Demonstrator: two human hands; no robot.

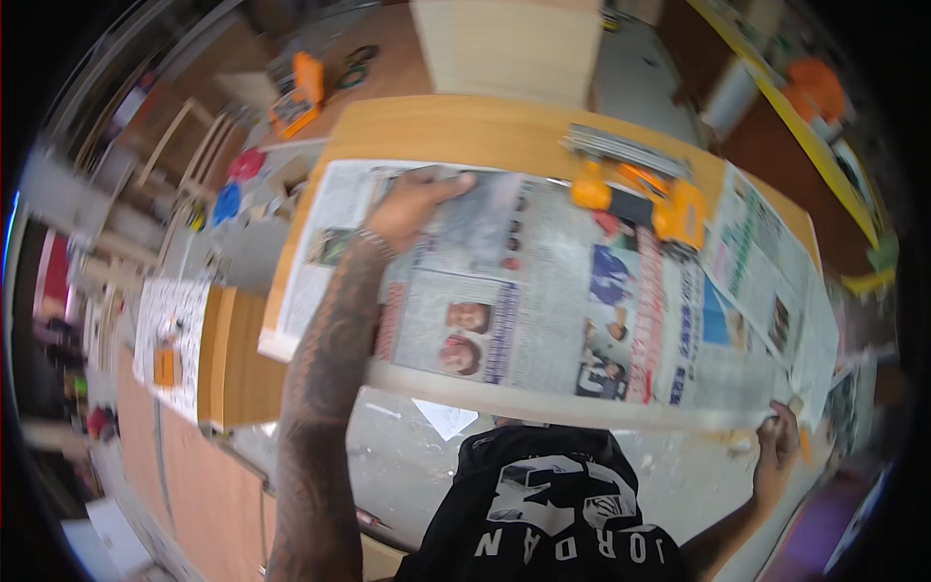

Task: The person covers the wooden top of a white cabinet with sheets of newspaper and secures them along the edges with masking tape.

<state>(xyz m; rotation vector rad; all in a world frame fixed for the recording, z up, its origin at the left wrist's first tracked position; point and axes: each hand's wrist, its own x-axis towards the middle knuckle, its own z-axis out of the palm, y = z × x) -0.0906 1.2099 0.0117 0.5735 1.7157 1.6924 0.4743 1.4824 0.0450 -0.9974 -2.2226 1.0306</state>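
Note:
Newspaper sheets (543, 310) cover most of a light wood panel (436, 121) in front of me. My left hand (412, 209) rests on the paper at the far left part, one finger stretched to the right beside a blurred grey patch (480, 218); whether that patch is print or a separate piece I cannot tell. At the near right corner my right hand (779, 436) has its fingers curled on the newspaper's edge, where a small beige bit shows. A pale strip (543, 403) runs along the near edge. An orange-and-black nail gun (645, 199) lies on the paper at the far right.
A loose newspaper (776, 281) hangs over the panel's right end. To the left stands a wooden box (233, 354) with a white patterned top. An orange open case (299, 95) sits beyond the far left corner. A pale board (509, 48) stands behind the panel.

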